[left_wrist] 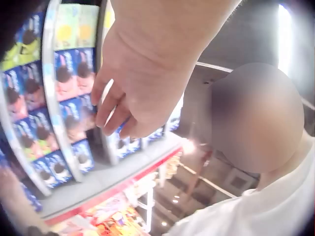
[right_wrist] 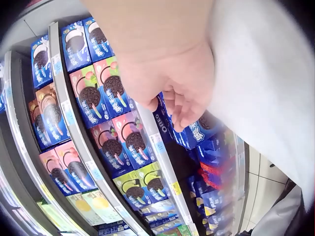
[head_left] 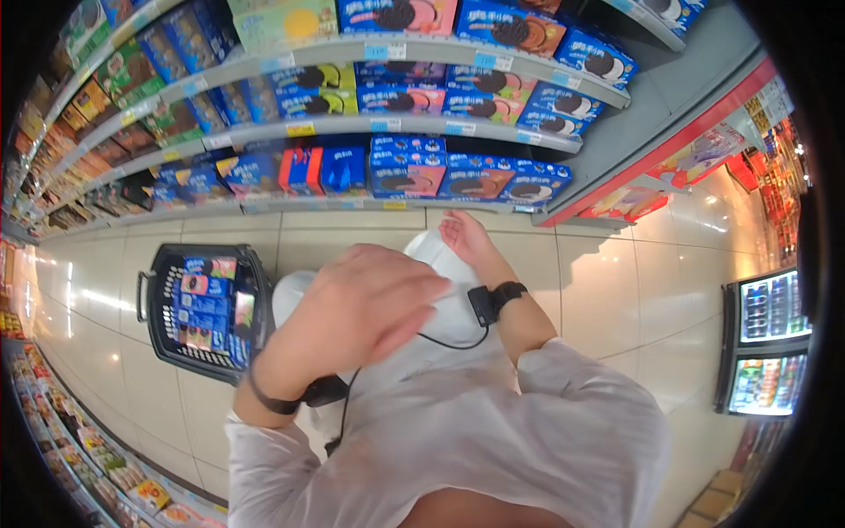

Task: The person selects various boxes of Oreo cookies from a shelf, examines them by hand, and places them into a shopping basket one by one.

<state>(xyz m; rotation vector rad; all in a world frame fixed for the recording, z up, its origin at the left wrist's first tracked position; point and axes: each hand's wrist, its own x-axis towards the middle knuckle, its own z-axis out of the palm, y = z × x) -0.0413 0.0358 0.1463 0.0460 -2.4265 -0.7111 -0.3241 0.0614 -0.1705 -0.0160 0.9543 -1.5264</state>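
My left hand (head_left: 356,304) is raised in front of my chest, fingers loosely bent and nothing in them. From the left wrist view, the same hand (left_wrist: 142,93) overlaps the shelved cookie boxes behind it. Over my knee by the lowest shelf is my right hand (head_left: 465,238), palm up, with relaxed fingers around nothing. The right wrist view has that hand (right_wrist: 172,83) hanging before rows of Oreo boxes (right_wrist: 110,88). Closest to it in the head view are blue cookie boxes (head_left: 475,179) on the bottom shelf. A black shopping basket (head_left: 255,273) containing several blue boxes stands on the floor to my left.
Curved shelves (head_left: 343,128) packed with boxed cookies run across the front. Their red-edged end panel (head_left: 651,132) stands at the right. Lit drink coolers (head_left: 767,339) are farther right, and another stocked shelf (head_left: 97,458) lines the left. Pale tiles (head_left: 607,290) cover the floor.
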